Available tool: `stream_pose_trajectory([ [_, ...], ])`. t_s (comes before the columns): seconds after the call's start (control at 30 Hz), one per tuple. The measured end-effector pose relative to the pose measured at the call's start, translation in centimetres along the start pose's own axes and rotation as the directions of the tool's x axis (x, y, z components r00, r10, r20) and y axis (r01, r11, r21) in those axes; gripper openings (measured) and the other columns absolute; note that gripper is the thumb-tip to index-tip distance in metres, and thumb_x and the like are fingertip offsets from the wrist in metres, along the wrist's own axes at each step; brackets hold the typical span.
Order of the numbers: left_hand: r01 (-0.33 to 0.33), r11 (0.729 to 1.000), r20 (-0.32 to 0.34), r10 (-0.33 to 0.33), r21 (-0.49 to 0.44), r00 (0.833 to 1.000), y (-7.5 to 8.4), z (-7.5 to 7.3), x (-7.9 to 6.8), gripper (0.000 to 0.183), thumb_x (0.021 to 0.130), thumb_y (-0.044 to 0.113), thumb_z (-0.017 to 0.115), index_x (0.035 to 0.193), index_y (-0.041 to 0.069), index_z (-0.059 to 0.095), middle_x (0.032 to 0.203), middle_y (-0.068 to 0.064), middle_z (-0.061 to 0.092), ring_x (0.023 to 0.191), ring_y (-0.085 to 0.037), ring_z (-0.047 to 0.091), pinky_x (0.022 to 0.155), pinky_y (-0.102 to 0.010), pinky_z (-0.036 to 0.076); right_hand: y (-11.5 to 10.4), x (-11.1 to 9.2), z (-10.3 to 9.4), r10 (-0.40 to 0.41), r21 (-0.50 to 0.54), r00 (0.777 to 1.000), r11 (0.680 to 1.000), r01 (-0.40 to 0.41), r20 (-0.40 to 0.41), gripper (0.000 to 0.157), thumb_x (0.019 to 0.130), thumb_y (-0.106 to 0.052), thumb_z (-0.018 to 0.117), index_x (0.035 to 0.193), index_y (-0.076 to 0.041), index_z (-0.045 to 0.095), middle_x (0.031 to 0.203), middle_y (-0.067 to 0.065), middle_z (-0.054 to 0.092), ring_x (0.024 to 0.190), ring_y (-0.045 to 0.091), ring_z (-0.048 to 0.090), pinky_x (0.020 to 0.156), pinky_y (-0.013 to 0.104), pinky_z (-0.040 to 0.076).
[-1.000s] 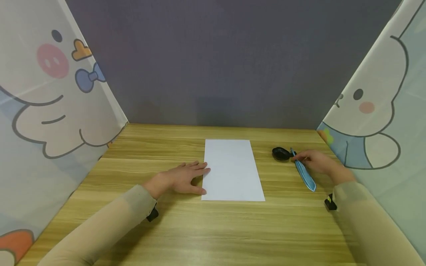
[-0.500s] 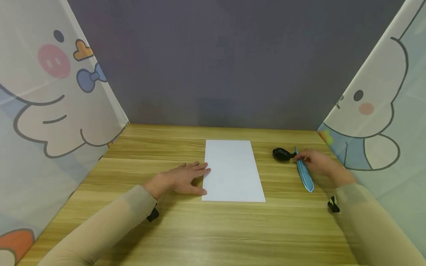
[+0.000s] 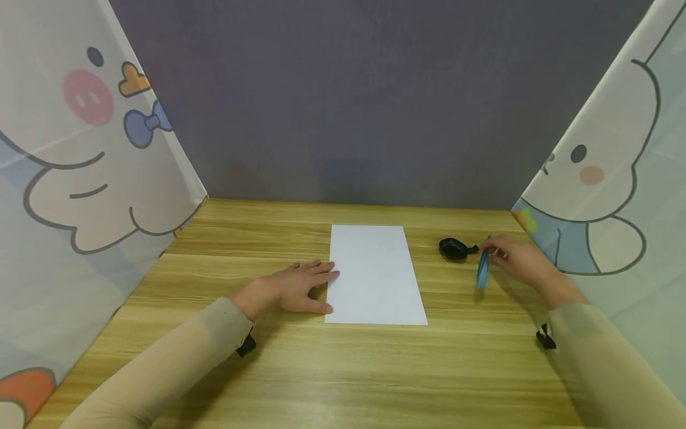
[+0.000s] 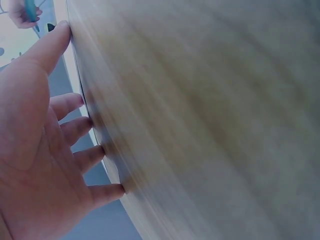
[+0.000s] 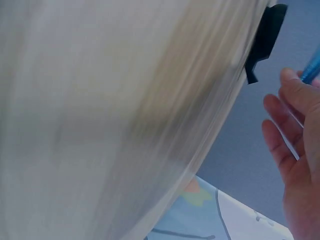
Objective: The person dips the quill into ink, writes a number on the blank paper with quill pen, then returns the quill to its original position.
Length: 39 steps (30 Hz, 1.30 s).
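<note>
One white sheet [image 3: 376,274], left hand [image 3: 297,290] touching its nine o'clock edge, fingers spread apart. One blue item [image 3: 483,271] out at the sheet's three, pinched by the right hand [image 3: 517,258]. One black thing [image 3: 454,249] kinda in between, at the blue item's ten. Grey panel [image 3: 370,101] at twelve.

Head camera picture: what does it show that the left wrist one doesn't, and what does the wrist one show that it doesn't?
Only the head view shows the whole top of the white sheet and the pink-snouted drawing.
Only the left wrist view shows the palm side of the left hand.
Both show both hands, the wooden table and the blue thing in the right hand.
</note>
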<state>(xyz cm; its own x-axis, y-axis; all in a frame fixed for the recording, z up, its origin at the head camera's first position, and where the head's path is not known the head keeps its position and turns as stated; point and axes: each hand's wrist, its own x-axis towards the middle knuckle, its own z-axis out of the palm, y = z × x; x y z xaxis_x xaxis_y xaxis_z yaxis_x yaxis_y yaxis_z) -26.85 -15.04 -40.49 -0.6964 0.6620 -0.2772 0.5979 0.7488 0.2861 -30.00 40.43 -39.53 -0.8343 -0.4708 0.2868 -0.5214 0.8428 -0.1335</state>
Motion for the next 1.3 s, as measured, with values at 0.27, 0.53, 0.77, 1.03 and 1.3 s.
stream_pose_trajectory([
  [0.27, 0.003, 1.000, 0.001, -0.003, 0.000, 1.000, 0.0, 0.0, -0.1, 0.093, 0.104, 0.074, 0.059, 0.177, 0.028, 0.024, 0.187, 0.001, 0.012, 0.173, -0.034, 0.010, 0.136, -0.070, 0.015, -1.1, -0.2, -0.2, 0.129, 0.203, 0.987, 0.973, -0.108, -0.095, 0.031, 0.102, 0.003, 0.073, 0.132, 0.001, 0.073, 0.120, 0.025, 0.078, 0.094, 0.012, 0.074, 0.075, 0.021, 0.057],
  [0.53, 0.005, 1.000, -0.001, -0.005, -0.010, 1.000, -0.2, 0.0, -0.1, 0.093, 0.104, 0.073, 0.060, 0.177, 0.028, 0.024, 0.187, 0.001, 0.012, 0.174, -0.034, 0.009, 0.136, -0.070, 0.014, -1.2, -0.1, 0.3, 0.177, 0.506, 0.975, 0.858, -0.086, -0.134, 0.031, 0.112, -0.003, 0.061, 0.139, 0.012, 0.065, 0.105, 0.001, 0.081, 0.085, 0.001, 0.074, 0.071, 0.022, 0.062],
  [0.77, 0.001, 1.000, 0.001, -0.001, -0.013, 1.000, 0.0, -0.1, -0.2, 0.093, 0.104, 0.072, 0.060, 0.177, 0.027, 0.024, 0.187, 0.000, 0.012, 0.174, -0.034, 0.010, 0.136, -0.071, 0.014, -1.8, 0.0, 0.9, 0.295, 0.687, 0.950, 0.711, -0.149, -0.099, 0.030, 0.116, -0.015, 0.057, 0.135, 0.008, 0.064, 0.099, -0.021, 0.077, 0.090, 0.002, 0.076, 0.077, 0.022, 0.065],
  [1.03, 0.001, 1.000, 0.008, -0.001, -0.004, 1.000, -0.1, -0.2, 0.0, 0.093, 0.105, 0.072, 0.059, 0.178, 0.026, 0.023, 0.187, -0.002, 0.012, 0.173, -0.036, 0.010, 0.135, -0.072, 0.015, -2.0, 0.6, 1.0, 0.362, 0.725, 0.932, 0.649, -0.229, -0.030, 0.042, 0.118, -0.030, 0.053, 0.140, 0.004, 0.064, 0.105, -0.016, 0.080, 0.096, 0.000, 0.077, 0.085, 0.021, 0.065],
  [1.3, 0.003, 1.000, 0.011, -0.003, -0.009, 1.000, 0.0, -0.2, -0.2, 0.093, 0.104, 0.072, 0.059, 0.177, 0.026, 0.024, 0.187, -0.002, 0.012, 0.173, -0.036, 0.010, 0.135, -0.072, 0.014, -2.0, 1.3, 1.4, 0.341, 0.849, 0.940, 0.492, -0.194, 0.017, 0.056, 0.116, -0.017, 0.056, 0.147, 0.028, 0.043, 0.109, -0.011, 0.082, 0.099, 0.001, 0.080, 0.089, 0.023, 0.065],
])
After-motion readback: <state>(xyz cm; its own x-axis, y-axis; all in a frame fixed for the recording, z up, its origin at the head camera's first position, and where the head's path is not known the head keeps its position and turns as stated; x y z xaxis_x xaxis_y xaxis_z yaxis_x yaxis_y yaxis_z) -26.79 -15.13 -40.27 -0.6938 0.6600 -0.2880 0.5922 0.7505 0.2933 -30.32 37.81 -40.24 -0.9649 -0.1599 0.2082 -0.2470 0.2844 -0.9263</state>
